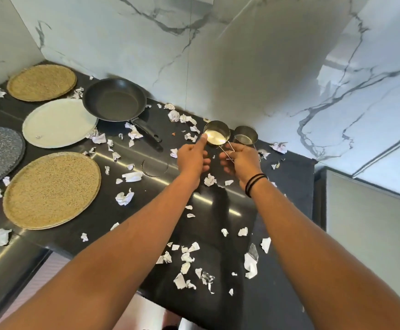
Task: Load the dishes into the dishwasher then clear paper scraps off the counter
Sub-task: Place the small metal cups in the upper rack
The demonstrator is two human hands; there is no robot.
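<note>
Presently, two steel measuring cups (217,135) lie just above both hands at frame centre against the marble wall, wire handles running lower right from the bowls; right hand (240,160) pinches those handles, nearer, while left hand (192,158) touches the left cup's rim with a straight finger.

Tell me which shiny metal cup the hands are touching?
The left metal cup, the one nearer the frying pan. The left hand touches its rim and the right hand holds its wire handle. The other metal cup stands untouched beside it.
</note>
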